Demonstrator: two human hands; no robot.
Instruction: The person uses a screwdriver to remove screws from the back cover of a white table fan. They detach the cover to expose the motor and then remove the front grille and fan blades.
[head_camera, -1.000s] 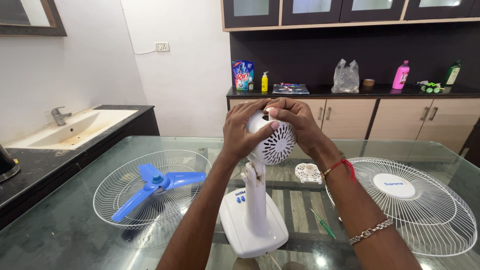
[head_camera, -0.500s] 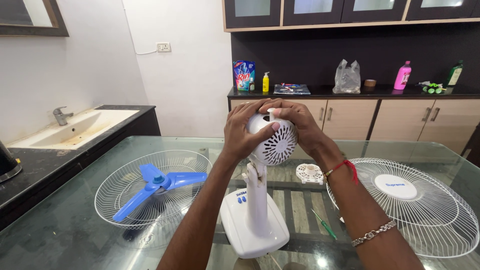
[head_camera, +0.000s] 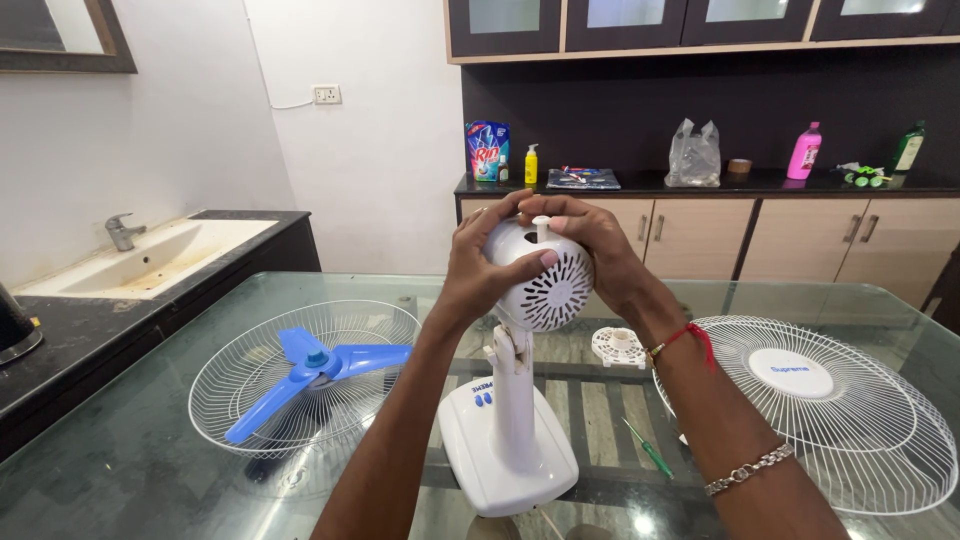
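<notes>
While the white motor housing sits atop its upright stand near the middle of the glass counter, both hands wrap around its top: the left hand cups the left side with fingers curled over the shell and the thumb pressed on the vented back, and the right hand curves over the upper right, its fingertips closing beside a small white knob that pokes up between the two hands. Whether the right fingers actually pinch the knob cannot be told. The stand's white base rests close to the counter's near edge. To the left lies a wire fan guard with a blue three-blade propeller resting in it, well apart from the base. To the right lies a second wire guard, reaching almost to the counter's right edge. Between the base and that guard lie a green screwdriver and, farther back, a small white round plastic piece. Bare glass shows at the near left corner and beyond the housing toward the far edge. A sink stands off to the left.
</notes>
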